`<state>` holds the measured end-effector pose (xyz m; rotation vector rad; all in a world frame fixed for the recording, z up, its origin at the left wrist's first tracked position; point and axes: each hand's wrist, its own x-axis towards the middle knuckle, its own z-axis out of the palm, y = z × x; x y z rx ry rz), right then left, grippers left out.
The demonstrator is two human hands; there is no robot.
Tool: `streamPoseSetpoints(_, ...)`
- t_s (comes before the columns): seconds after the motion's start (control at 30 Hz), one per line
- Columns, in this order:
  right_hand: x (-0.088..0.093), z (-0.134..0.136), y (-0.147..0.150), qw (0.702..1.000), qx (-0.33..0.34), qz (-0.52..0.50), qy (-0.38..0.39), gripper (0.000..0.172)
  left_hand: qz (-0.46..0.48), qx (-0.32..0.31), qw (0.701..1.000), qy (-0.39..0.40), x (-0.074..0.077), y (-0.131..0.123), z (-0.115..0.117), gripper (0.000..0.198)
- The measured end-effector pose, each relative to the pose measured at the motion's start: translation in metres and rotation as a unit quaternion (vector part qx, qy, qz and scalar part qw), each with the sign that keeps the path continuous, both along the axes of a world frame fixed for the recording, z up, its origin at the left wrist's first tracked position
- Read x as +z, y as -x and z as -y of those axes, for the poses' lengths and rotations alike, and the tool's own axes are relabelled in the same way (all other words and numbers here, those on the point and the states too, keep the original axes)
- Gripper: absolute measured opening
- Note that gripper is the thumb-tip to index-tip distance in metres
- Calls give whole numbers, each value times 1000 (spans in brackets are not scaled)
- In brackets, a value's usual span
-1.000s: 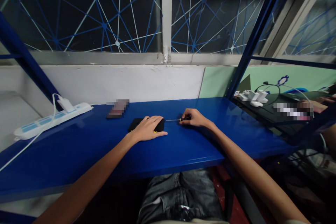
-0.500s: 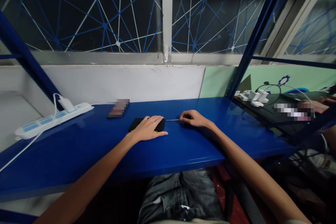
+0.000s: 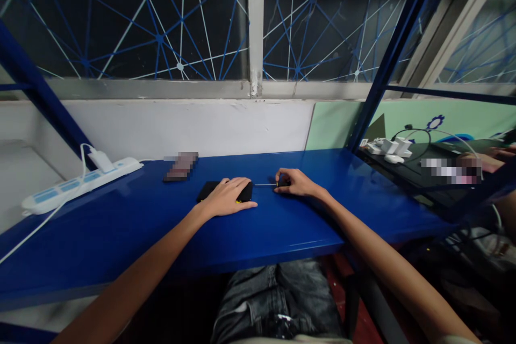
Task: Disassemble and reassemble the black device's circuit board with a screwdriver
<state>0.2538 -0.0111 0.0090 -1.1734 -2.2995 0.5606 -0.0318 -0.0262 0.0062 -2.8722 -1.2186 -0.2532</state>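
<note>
My left hand (image 3: 228, 196) lies flat over a black box-like object (image 3: 207, 191), fingers stretched out and thumb pointing right along its near side. A bit of yellow shows under the palm; the rest of that object's top is covered. To the right, my right hand (image 3: 296, 183) pinches the dark handle of a thin screwdriver (image 3: 265, 185) between thumb and fingers. Its metal shaft runs left, level with the table, to the object's right side. Whether the tip sits in a screw is too small to tell.
A blue table (image 3: 258, 236) carries a phone (image 3: 181, 166) at the back and a white power strip (image 3: 83, 185) with a plugged-in charger on the left. On the right, white adapters (image 3: 393, 149) and cables lie on a dark surface near another person's hand (image 3: 494, 161).
My right hand's fingers have shifted on the screwdriver, and more of its dark handle shows between them. My left hand and the black object stay in place.
</note>
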Motion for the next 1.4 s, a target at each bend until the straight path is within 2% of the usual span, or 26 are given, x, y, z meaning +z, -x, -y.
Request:
streamPoseSetpoints(0.17, 3, 1, -2, 1000, -3, -11, 5, 26, 0, 2, 1000, -2, 1, -1, 2, 82)
streamPoseSetpoints(0.43, -2, -5, -6, 1000, -5, 26, -11, 30, -8, 4, 1000, 4, 4, -2, 3, 83)
streamPoseSetpoints(0.6, -4, -5, -3, 1000, -9, 15, -12, 26, -9, 7, 1000, 1, 4, -3, 3, 83)
streamPoseSetpoints(0.93, 6, 1, -1, 998, -21, 51, 3, 33, -10, 4, 1000, 0, 2, -2, 1, 83)
streamPoseSetpoints(1.2, -3, -4, 0, 997, -27, 67, -40, 23, -7, 8, 1000, 7, 3, -2, 2, 84)
streamPoseSetpoints(1.4, -1, -4, 0, 996, -37, 73, -32, 17, 23, -10, 1000, -6, 8, -3, 6, 80)
